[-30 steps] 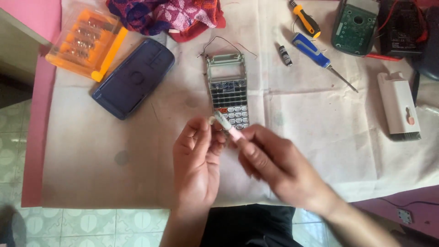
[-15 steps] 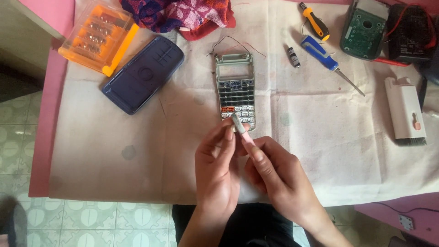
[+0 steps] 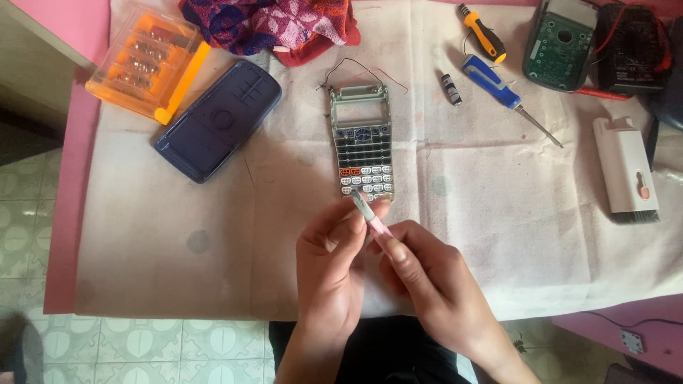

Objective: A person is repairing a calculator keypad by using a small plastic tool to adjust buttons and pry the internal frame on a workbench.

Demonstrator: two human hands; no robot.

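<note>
My left hand (image 3: 331, 259) and my right hand (image 3: 420, 274) meet near the table's front edge, both pinching a thin pink and white pen-like tool (image 3: 371, 215) that slants up to the left. Its tip lies just below the bottom keys of an opened calculator front (image 3: 361, 146), which lies face up on the white cloth (image 3: 228, 256) with thin wires at its top. The dark blue calculator back cover (image 3: 217, 121) rests to the left.
An orange bit case (image 3: 148, 62) sits at the far left, a patterned rag (image 3: 274, 25) at the back. To the right lie a small battery (image 3: 451, 89), a blue screwdriver (image 3: 502, 89), an orange-handled screwdriver (image 3: 482, 33), a green circuit board (image 3: 558, 44) and a white brush tool (image 3: 626, 167).
My hands with the tool have stayed close together below the calculator, shifting slightly toward the front edge; the view has moved a little.
</note>
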